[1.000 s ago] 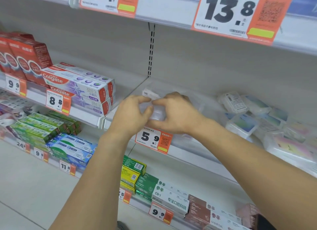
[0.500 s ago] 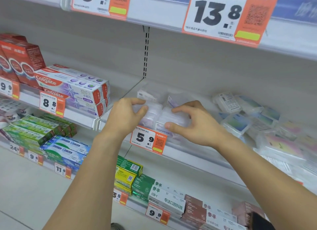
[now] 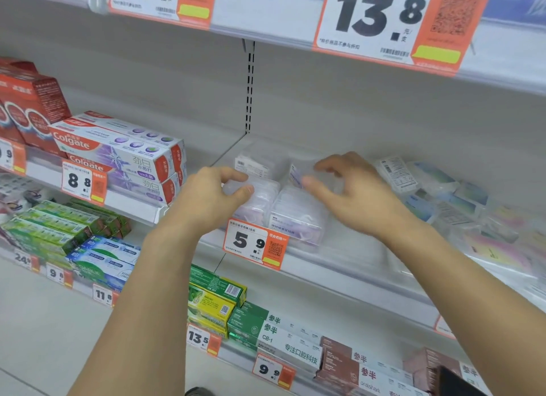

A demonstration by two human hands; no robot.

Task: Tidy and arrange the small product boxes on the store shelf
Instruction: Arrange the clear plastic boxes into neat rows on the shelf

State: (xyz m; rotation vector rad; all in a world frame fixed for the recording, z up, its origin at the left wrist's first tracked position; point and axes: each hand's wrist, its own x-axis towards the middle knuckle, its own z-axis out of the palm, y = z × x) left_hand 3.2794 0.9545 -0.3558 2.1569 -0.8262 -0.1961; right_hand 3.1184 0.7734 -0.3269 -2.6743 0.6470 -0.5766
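White store shelf (image 3: 339, 273) holds clear boxes (image 3: 298, 215) beside toothpaste cartons (image 3: 124, 153).

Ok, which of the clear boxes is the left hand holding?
The front-left clear box, directly above the 5.9 price tag. The left hand pinches its near-left corner; the front-right box beside it is untouched.

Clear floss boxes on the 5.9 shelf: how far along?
Done: two clear boxes sit side by side at the front edge above the 5.9 tag. In hand: left hand grips the left front box; right hand reaches a box behind. Left: the jumbled pile to the right.
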